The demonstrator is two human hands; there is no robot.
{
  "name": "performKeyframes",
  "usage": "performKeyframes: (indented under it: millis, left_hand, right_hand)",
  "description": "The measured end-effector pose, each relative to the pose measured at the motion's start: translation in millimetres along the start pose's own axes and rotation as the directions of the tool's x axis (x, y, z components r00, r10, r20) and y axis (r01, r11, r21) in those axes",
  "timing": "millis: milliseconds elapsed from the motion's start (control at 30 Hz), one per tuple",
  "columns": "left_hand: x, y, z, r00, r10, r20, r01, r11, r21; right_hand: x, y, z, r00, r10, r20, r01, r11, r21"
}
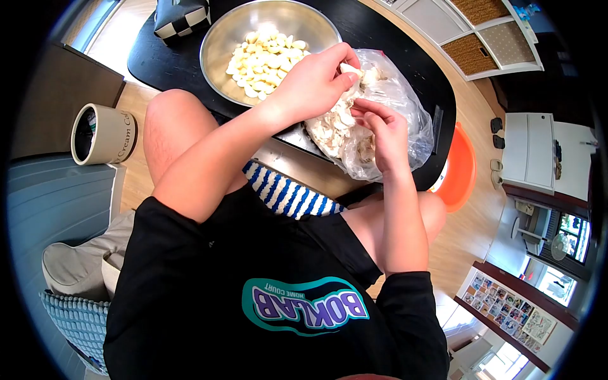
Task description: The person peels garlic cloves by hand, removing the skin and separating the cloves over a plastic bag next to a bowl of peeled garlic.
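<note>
My left hand (320,79) is closed, thumb and fingers pinching what looks like garlic skin (350,71) above a pile of papery garlic skins (332,130). My right hand (386,130) is close by at the right of the pile, fingers curled together; whatever they hold is too small or hidden to make out. The skins lie on and in a clear plastic bag (411,117). Left of them a wide steel bowl (218,35) contains many peeled garlic cloves (263,63). My left forearm crosses in front of the bowl's near edge.
Bowl and bag stand on a black oval table (380,25), with a checkered box (183,16) at its far left. An orange basin (461,168) is beyond the right edge. A beige bin (101,134) stands on the floor at left; a striped mat (288,190) lies between my legs.
</note>
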State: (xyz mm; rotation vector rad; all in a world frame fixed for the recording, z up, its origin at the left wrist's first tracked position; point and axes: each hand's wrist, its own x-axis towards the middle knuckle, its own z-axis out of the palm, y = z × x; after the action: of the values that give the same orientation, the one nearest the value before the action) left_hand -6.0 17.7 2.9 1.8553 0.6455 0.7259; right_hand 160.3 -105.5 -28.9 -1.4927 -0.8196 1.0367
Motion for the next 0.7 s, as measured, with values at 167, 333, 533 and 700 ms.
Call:
performKeyframes:
  millis: [167, 333, 533, 700]
  left_hand:
    - [0.4, 0.3, 0.0, 1.000, -0.004, -0.010, 0.004, 1.000, 0.009]
    - [0.3, 1.7, 0.9, 1.000, -0.017, -0.011, 0.017, 1.000, 0.015]
    - [-0.2, 2.6, 0.0, 1.000, 0.020, 0.020, -0.021, 0.999, 0.033]
    - [-1.8, 2.6, 1.5, 0.993, 0.067, 0.102, -0.066, 0.998, -0.011]
  right_hand:
    - [-0.4, -7.1, -5.2, 0.997, -0.065, -0.038, 0.064, 0.998, -0.031]
    - [-0.9, -8.8, -10.6, 0.985, -0.113, -0.132, 0.104, 0.992, -0.070]
    - [-0.8, -6.3, -12.2, 0.977, -0.195, -0.086, 0.194, 0.981, -0.021]
    - [-0.4, -3.4, -11.4, 0.977, -0.212, -0.018, 0.212, 0.977, -0.021]
